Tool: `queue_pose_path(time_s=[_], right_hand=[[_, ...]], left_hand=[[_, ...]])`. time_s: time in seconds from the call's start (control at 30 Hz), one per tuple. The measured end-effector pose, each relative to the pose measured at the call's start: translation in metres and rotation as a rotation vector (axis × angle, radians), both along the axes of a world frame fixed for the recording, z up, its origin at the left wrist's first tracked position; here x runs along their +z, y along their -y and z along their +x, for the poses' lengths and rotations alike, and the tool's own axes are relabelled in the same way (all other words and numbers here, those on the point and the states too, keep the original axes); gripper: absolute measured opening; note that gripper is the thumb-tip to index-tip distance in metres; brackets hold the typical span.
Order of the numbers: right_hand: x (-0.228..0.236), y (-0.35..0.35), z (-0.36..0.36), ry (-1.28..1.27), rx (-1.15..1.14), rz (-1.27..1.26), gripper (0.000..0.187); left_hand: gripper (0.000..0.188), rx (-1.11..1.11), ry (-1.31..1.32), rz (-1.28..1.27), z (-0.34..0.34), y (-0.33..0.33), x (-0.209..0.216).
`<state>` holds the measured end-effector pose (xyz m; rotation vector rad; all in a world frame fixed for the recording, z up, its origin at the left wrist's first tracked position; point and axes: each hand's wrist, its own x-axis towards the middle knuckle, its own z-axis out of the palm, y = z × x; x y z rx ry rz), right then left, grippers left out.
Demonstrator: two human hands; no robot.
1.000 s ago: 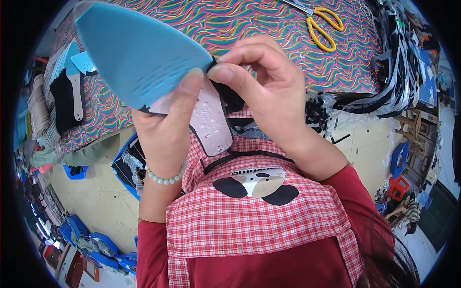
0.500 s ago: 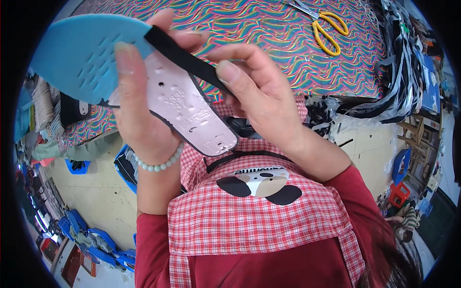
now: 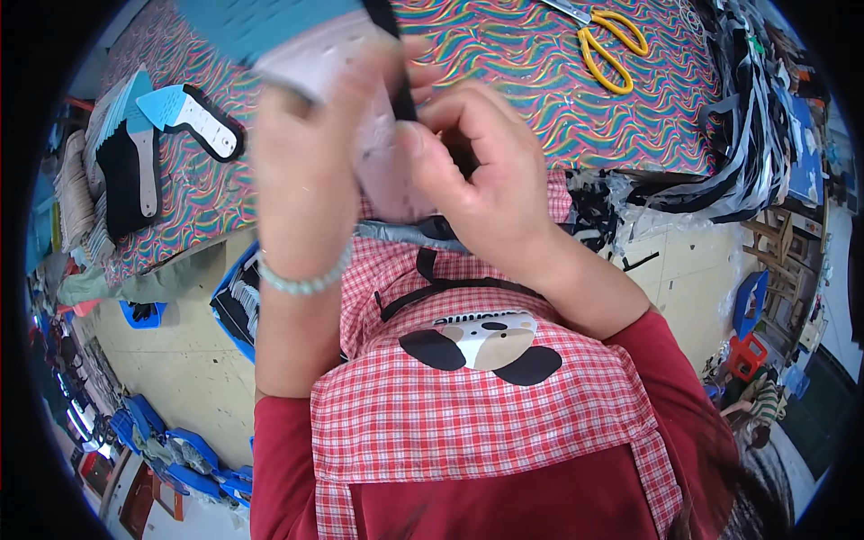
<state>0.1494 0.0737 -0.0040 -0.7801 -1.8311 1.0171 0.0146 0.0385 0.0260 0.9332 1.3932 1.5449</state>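
Hold firm with the left hand (image 3: 310, 162) wrapped around the middle of the blue-and-pink insole (image 3: 308, 56), raised at the near edge of the patterned desk (image 3: 504, 54); pinch the black strip (image 3: 404, 103) in the grip of the right hand (image 3: 486, 162), apparently closed on it through the blur, and lay it flush with the insole's rim, best under light, even tension; leave the yellow-handled scissors (image 3: 587, 18) well apart, on the desk's right side
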Motion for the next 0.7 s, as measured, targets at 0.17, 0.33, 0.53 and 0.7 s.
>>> queue_pose_path(time_s=[0.17,0.33,0.53,0.7], right_hand=[[-0.005,-0.028,0.009,0.201,0.072,0.205,0.02],[0.028,-0.06,-0.012,-0.063,0.13,0.397,0.019],[0.007,-0.035,-0.002,-0.078,0.308,-0.368,0.041],[0.014,-0.022,0.01,0.119,0.271,-0.074,0.034]], left_hand=[[0.025,-0.073,0.245,0.13,-0.001,0.002,-0.017],[0.027,-0.262,0.236,0.011,-0.004,0.004,-0.014],[0.04,-0.257,0.353,0.128,-0.027,0.005,-0.02],[0.037,-0.116,0.453,0.259,-0.022,0.017,-0.018]])
